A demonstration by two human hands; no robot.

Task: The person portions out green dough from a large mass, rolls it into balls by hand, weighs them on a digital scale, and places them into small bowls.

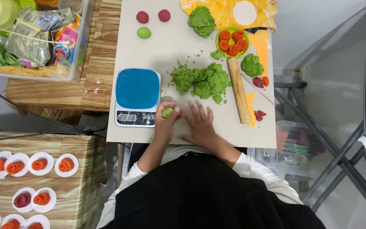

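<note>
On our tabletop (149,135), our left hand (165,121) pinches a green ball (167,112); our right hand (200,125), blurred, seems flat and open.

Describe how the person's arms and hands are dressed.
Both hands, left hand and right hand, are bare: no gloves, and no rings or watch that can be made out. White long sleeves are pushed up toward the elbows, leaving the forearms uncovered. A black garment covers the torso.
</note>
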